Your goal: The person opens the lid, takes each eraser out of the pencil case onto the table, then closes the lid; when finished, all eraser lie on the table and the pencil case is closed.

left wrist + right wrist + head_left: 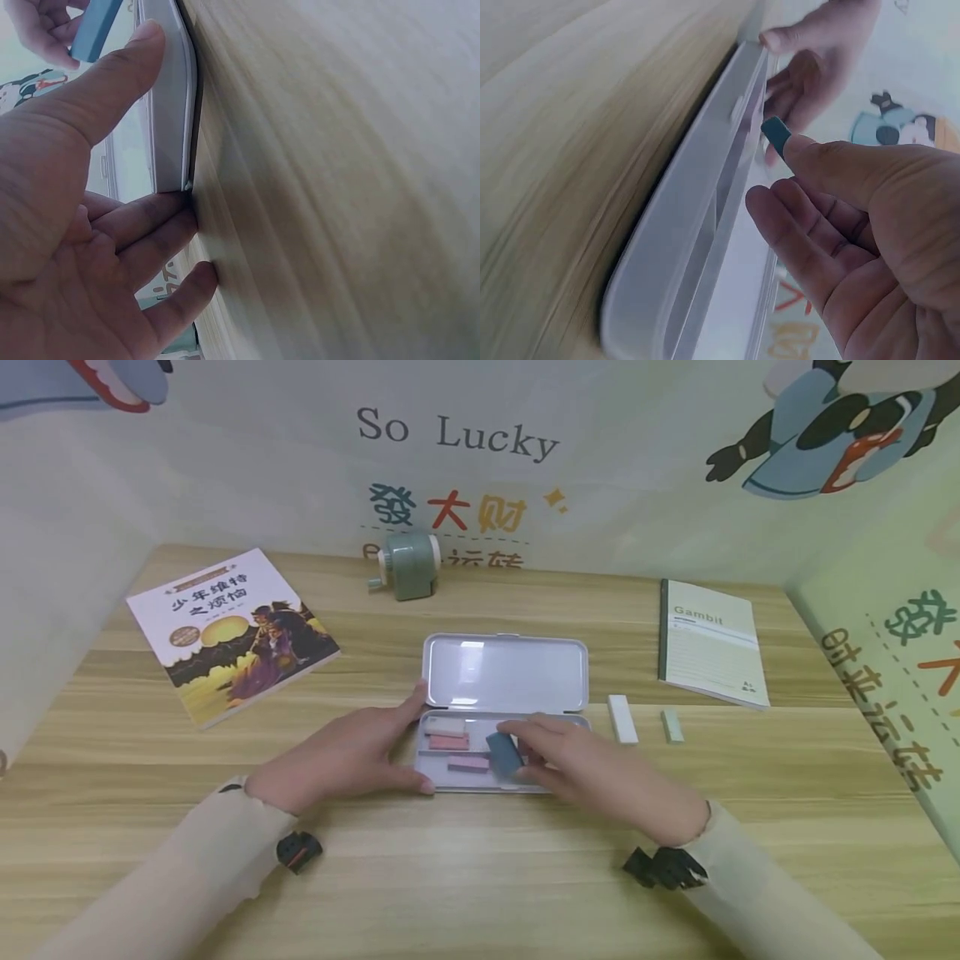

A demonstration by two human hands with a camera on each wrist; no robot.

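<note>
An opened white pencil case lies mid-table, its lid tipped back. My left hand spans its left end; the thumb rests at the front corner and the other fingers touch toward the hinge side. My right hand pinches a blue eraser between thumb and fingers, over the case's bottom tray. In the right wrist view the eraser's end sticks out past the thumb. Inside the tray lie a whitish block, a pink block and a purple-pink block.
Right of the case lie a white block and a smaller pale green block. A notebook is behind them. At the back stands a green crank pencil sharpener; a book lies at the left. Printed cloth walls enclose the table.
</note>
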